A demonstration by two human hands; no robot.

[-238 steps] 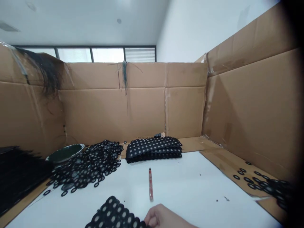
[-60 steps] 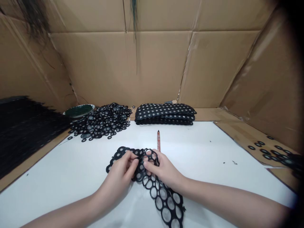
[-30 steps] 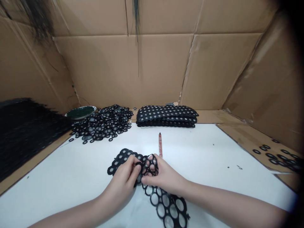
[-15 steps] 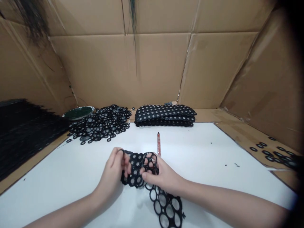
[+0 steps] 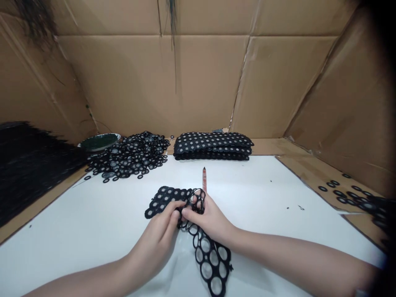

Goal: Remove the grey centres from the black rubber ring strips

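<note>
A strip of joined black rings (image 5: 213,258) runs across the white table, its near end trailing toward me with wide see-through holes. The far left part of the strip lies flatter, with smaller light dots. My right hand (image 5: 208,214) is closed on the strip's middle, with some rings looped over its fingers. Right beside it, my left hand (image 5: 168,222) pinches the strip with thumb and forefinger; the two thumbs nearly meet. The exact spot they grip is partly hidden by the fingers. Just beyond my right hand lies a reddish pencil-like stick (image 5: 204,177) with a dark tip.
A heap of loose black rings (image 5: 133,154) sits at the back left, beside a dish of dark green bits (image 5: 99,142). Stacked dotted strips (image 5: 213,144) lie at the back. More rings (image 5: 352,194) are on cardboard at right; dark bristly strands (image 5: 34,173) lie at left.
My left hand has let go of the strip's left end and moved right, to pinch it beside my right hand. That left end now lies spread out. The view has shifted slightly.
</note>
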